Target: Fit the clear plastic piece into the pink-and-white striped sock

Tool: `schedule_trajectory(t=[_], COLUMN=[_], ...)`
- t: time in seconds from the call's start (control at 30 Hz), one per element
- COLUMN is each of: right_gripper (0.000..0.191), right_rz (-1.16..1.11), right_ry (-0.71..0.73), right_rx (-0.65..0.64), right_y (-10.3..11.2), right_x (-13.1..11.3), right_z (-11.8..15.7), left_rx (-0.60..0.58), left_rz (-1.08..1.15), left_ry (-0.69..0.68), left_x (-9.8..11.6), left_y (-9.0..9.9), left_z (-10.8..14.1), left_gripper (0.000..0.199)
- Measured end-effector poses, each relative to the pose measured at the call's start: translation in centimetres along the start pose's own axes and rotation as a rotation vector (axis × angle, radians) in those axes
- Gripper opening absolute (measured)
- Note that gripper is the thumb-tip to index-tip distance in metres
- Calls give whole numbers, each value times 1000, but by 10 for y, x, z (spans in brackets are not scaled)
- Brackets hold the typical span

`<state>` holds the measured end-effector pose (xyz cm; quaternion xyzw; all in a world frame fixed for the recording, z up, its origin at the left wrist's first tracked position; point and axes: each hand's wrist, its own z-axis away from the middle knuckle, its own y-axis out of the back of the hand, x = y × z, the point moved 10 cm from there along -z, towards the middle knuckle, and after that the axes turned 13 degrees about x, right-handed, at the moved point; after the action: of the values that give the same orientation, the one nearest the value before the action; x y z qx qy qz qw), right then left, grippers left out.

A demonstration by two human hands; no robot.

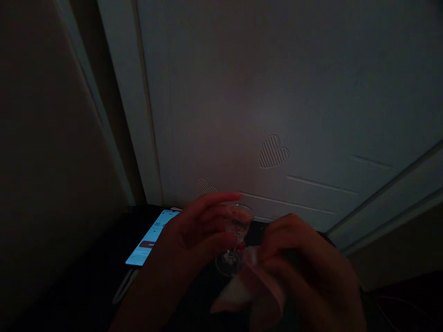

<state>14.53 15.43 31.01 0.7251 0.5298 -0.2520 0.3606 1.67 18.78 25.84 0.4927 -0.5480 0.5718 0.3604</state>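
A small clear stemmed glass stands out faintly in the dim light, tilted, its round foot low and its rim up. Around its bowl are the fingers and thumb of my left hand. Just to the right, my right hand pinches a pink and white cloth, which hangs below the fingers. Part of the cloth is close beside the glass's foot; whether they touch is unclear.
A phone with a lit screen lies at the left on a dark surface, partly behind my left hand. Near it is a pale loop of cable. Behind rises a pale panel with heart-shaped reliefs. A thin cord shows at the lower right.
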Motion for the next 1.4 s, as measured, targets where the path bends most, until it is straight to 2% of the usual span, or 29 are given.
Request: schedule_trajectory(t=[0.17,0.27,0.43,0.6,0.83,1.07,1.4], right_gripper=[7,4,4,9,4,16,7], right_rz=[-8,-6,-45,-85,-35,-7,-9], right_ry=[-68,-110,-93,-52,-6,-19,-40], right_rx=[411,512,461,264,205,101,145], right_y=[29,32,24,3,6,-1,-2], right_x=[15,18,11,7,8,10,15], right_z=[7,11,8,1,-1,-2,0], left_rx=[-43,-62,-101,-65,34,91,69], left_rz=[-43,-97,-179,-187,-204,-179,-336], left_ry=[-6,-10,-37,-71,-106,-169,-224], left_x=[-6,-7,-8,-7,-7,-1,5], left_y=[3,5,3,4,10,17,13], left_z=[-2,-1,0,0,0,-1,2], left_gripper=[16,14,20,18,17,17,13])
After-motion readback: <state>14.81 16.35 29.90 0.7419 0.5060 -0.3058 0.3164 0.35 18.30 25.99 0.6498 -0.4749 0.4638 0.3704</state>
